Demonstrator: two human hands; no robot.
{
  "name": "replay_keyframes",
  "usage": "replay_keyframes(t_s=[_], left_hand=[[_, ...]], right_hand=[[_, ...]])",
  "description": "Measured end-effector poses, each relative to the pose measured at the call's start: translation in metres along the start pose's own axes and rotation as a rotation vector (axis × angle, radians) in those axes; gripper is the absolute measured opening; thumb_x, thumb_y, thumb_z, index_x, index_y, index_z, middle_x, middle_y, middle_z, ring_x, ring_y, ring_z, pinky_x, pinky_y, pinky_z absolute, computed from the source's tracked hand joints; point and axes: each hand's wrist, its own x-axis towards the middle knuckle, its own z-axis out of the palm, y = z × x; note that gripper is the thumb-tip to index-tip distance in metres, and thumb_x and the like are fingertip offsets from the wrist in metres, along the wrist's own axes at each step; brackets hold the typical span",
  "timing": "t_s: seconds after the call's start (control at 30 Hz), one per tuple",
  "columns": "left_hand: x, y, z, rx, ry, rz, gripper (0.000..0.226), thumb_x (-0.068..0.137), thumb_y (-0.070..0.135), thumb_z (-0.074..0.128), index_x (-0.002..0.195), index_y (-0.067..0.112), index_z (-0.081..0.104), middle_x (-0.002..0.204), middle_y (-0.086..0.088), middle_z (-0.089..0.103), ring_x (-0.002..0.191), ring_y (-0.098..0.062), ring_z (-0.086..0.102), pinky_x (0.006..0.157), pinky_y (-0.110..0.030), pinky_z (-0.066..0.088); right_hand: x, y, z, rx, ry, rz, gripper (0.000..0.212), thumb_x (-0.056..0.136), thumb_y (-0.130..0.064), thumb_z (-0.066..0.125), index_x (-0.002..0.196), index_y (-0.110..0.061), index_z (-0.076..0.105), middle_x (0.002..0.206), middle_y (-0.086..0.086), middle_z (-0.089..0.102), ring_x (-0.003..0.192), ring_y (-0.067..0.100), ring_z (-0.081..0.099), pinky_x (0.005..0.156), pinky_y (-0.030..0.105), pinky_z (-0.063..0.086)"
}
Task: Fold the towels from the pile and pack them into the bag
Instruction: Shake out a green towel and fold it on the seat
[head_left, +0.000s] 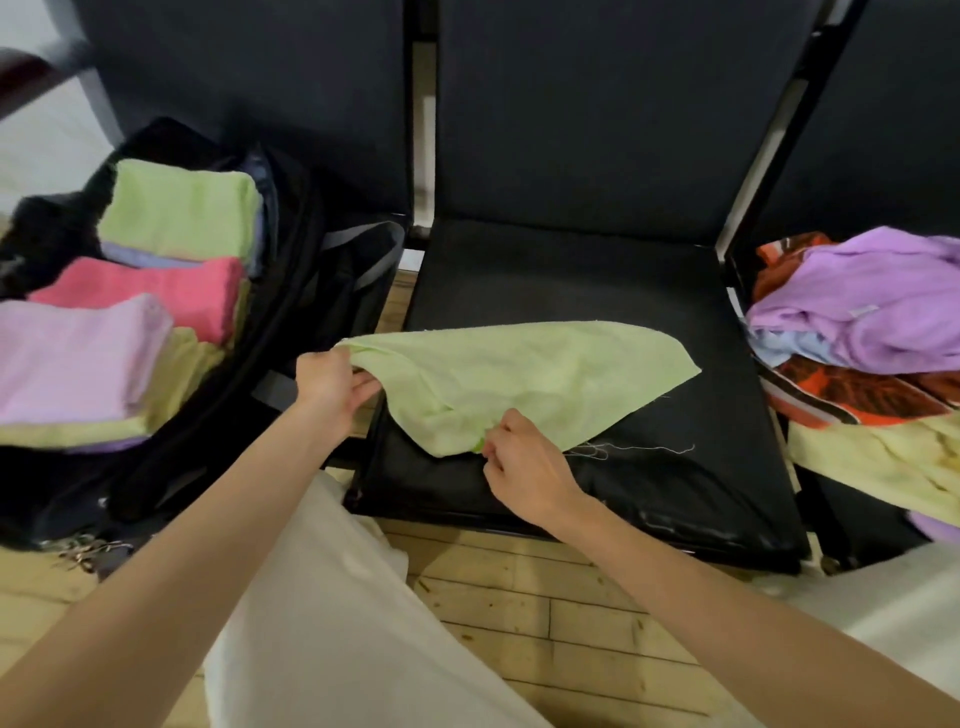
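A light green towel (524, 379) lies partly spread on the black seat of the middle chair (597, 280). My left hand (330, 382) grips its left corner, lifted off the seat. My right hand (519, 462) pinches the near edge of the same towel. An open black bag (291, 291) rests on the left chair and holds folded towels: green (179, 210), pink (140, 293), lilac (72, 356) and pale yellow (171, 384). The pile of unfolded towels (872, 312) sits on the right chair, with purple on top and orange, blue and yellow beneath.
Three dark chairs stand side by side with tall backrests. Loose threads (639, 449) trail from the green towel onto the seat. Wooden floor (545, 613) runs below, and my light trousers (332, 623) cover the near foreground.
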Motion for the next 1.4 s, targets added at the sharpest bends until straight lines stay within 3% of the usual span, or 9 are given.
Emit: replay_keyframes(t_s=[0.23, 0.5, 0.77, 0.87, 1.0, 1.13, 1.27, 1.33, 1.4], left_hand=[[-0.002, -0.001, -0.001, -0.047, -0.024, -0.032, 0.019, 0.101, 0.004, 0.036, 0.111, 0.0, 0.051, 0.099, -0.015, 0.063, 0.087, -0.027, 0.066, 0.068, -0.035, 0.056], [-0.004, -0.006, -0.001, -0.063, -0.003, -0.062, 0.017, 0.102, 0.007, 0.037, 0.111, 0.001, 0.05, 0.097, -0.014, 0.063, 0.084, -0.024, 0.066, 0.069, -0.034, 0.057], [-0.015, -0.002, -0.003, -0.104, 0.065, -0.055, 0.019, 0.099, 0.002, 0.039, 0.113, 0.0, 0.051, 0.096, -0.014, 0.063, 0.082, -0.023, 0.067, 0.065, -0.033, 0.057], [-0.022, 0.003, -0.006, -0.065, 0.064, -0.028, 0.024, 0.098, 0.001, 0.039, 0.118, -0.003, 0.053, 0.105, -0.018, 0.065, 0.086, -0.025, 0.069, 0.065, -0.033, 0.059], [-0.046, 0.004, -0.006, 0.099, -0.001, 0.061, 0.018, 0.101, 0.006, 0.037, 0.098, 0.004, 0.055, 0.103, -0.018, 0.065, 0.082, -0.023, 0.07, 0.064, -0.031, 0.06], [-0.066, -0.008, -0.007, 0.281, -0.029, 0.19, 0.012, 0.103, 0.014, 0.039, 0.107, 0.006, 0.047, 0.092, -0.016, 0.063, 0.069, -0.022, 0.071, 0.056, -0.031, 0.06], [-0.067, -0.028, -0.024, 0.578, -0.003, 0.37, 0.008, 0.101, 0.012, 0.041, 0.101, 0.007, 0.047, 0.082, -0.018, 0.065, 0.052, -0.015, 0.068, 0.054, -0.033, 0.059], [-0.064, -0.035, -0.033, 0.753, 0.004, 0.431, 0.009, 0.099, 0.013, 0.045, 0.096, 0.007, 0.05, 0.08, -0.017, 0.068, 0.049, -0.011, 0.066, 0.058, -0.037, 0.06], [-0.064, -0.039, -0.036, 0.886, -0.015, 0.471, 0.009, 0.097, 0.013, 0.048, 0.093, 0.006, 0.053, 0.08, -0.013, 0.069, 0.048, -0.009, 0.064, 0.055, -0.028, 0.058]], right_hand=[[0.007, 0.0, 0.003, -0.041, 0.066, 0.004, 0.014, 0.088, -0.011, 0.053, 0.099, -0.009, 0.06, 0.109, 0.003, 0.046, 0.09, 0.018, 0.052, 0.065, 0.031, 0.051], [0.019, 0.0, 0.002, -0.15, -0.013, -0.003, 0.032, 0.093, -0.035, 0.053, 0.106, -0.007, 0.061, 0.112, 0.005, 0.047, 0.099, 0.02, 0.051, 0.066, 0.029, 0.047], [0.03, -0.011, -0.011, -0.204, -0.15, 0.01, 0.019, 0.086, -0.018, 0.059, 0.1, -0.005, 0.058, 0.104, 0.009, 0.048, 0.096, 0.027, 0.053, 0.065, 0.032, 0.039], [0.018, -0.005, -0.03, -0.215, -0.192, -0.028, 0.013, 0.083, -0.018, 0.062, 0.081, -0.011, 0.051, 0.092, 0.005, 0.042, 0.089, 0.027, 0.056, 0.062, 0.031, 0.038], [-0.014, 0.026, -0.053, -0.254, -0.12, -0.003, 0.014, 0.086, -0.017, 0.056, 0.08, -0.005, 0.054, 0.092, 0.006, 0.041, 0.082, 0.028, 0.055, 0.062, 0.032, 0.041], [-0.046, 0.065, -0.069, -0.215, 0.015, 0.018, 0.019, 0.089, -0.017, 0.053, 0.089, -0.005, 0.068, 0.096, 0.006, 0.048, 0.075, 0.026, 0.055, 0.062, 0.03, 0.04], [-0.073, 0.097, -0.075, -0.222, 0.159, -0.037, 0.008, 0.081, -0.009, 0.062, 0.078, -0.006, 0.069, 0.09, 0.006, 0.057, 0.075, 0.027, 0.059, 0.055, 0.026, 0.039], [-0.083, 0.107, -0.07, -0.251, 0.144, -0.069, 0.007, 0.079, -0.006, 0.063, 0.076, -0.004, 0.069, 0.086, 0.007, 0.056, 0.073, 0.027, 0.059, 0.054, 0.025, 0.038], [-0.087, 0.11, -0.061, -0.286, 0.078, -0.093, 0.011, 0.082, -0.004, 0.059, 0.084, -0.003, 0.07, 0.091, 0.007, 0.056, 0.077, 0.027, 0.058, 0.058, 0.028, 0.041]])
